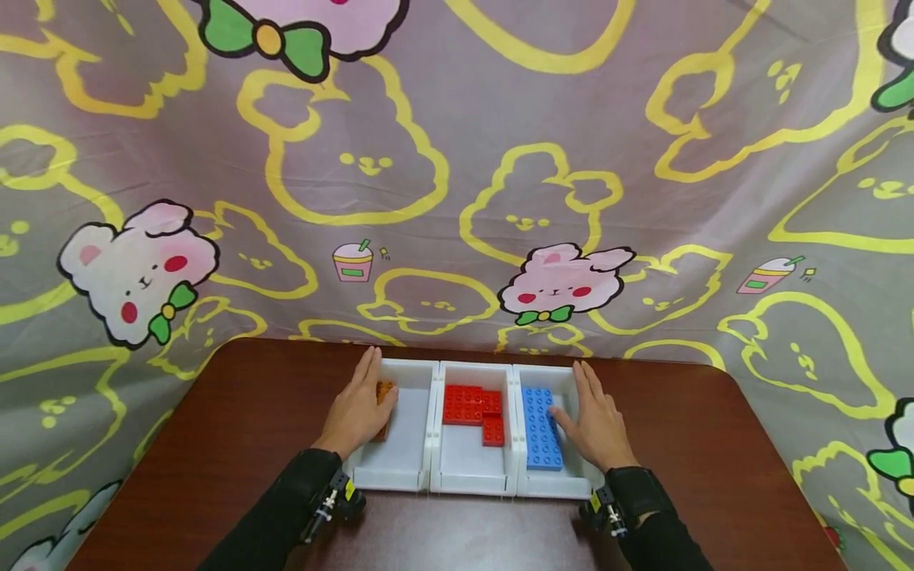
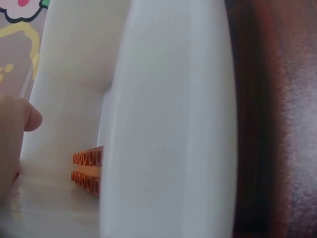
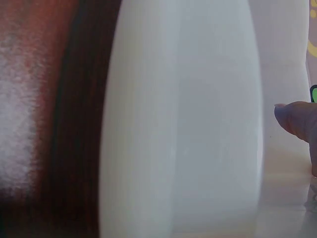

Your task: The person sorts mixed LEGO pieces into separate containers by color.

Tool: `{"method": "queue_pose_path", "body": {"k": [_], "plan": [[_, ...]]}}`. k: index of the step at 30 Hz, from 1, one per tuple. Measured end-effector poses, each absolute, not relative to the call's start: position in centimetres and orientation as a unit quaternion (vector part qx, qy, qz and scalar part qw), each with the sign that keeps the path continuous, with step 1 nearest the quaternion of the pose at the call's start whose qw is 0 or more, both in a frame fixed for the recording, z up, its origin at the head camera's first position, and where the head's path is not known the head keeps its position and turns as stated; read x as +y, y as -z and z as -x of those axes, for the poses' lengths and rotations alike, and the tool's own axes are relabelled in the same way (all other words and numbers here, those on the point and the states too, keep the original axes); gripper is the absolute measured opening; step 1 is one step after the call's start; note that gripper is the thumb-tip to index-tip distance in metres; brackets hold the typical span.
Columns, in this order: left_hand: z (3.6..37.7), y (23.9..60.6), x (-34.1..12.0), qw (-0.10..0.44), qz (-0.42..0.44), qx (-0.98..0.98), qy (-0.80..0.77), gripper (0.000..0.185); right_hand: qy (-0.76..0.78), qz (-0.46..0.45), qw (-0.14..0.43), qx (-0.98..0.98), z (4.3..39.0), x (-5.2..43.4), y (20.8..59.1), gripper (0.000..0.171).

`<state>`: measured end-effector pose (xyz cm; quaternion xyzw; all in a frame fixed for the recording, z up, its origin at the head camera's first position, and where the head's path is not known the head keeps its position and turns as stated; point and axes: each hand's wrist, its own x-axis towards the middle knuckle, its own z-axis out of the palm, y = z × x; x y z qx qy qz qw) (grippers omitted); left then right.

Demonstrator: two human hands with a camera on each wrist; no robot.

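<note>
three white trays sit side by side on the brown bench (image 1: 236, 444), and the left hand (image 1: 359, 412) lies flat with straight fingers on the outer edge of the left tray (image 1: 400, 456), covering most of an orange brick (image 1: 386, 390) that seems to lie against that tray's left wall. the right hand (image 1: 596, 420), also flat with fingers straight and holding nothing, rests on the outer side of the right tray (image 1: 564, 485), its thumb touching the long blue brick (image 1: 540, 428) inside. the middle tray (image 1: 471, 472) holds red bricks (image 1: 471, 408), and a cartoon-print cloth (image 1: 457, 182) hangs behind.
</note>
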<state>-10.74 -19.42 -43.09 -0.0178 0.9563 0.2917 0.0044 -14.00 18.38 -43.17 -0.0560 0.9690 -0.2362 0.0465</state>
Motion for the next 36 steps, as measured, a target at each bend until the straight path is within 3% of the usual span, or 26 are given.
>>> {"method": "queue_pose_path", "body": {"k": [26,36], "plan": [[12.7,42.6,-19.2,-0.001,0.008,0.955,-0.297,0.08,0.232,0.068,0.031,0.97,15.6,18.9,42.6,0.092],[11.7,43.1,-19.4,0.007,0.025,0.955,-0.296,0.081,0.241,0.057,0.047,0.968,14.9,18.6,43.2,0.094]]}}
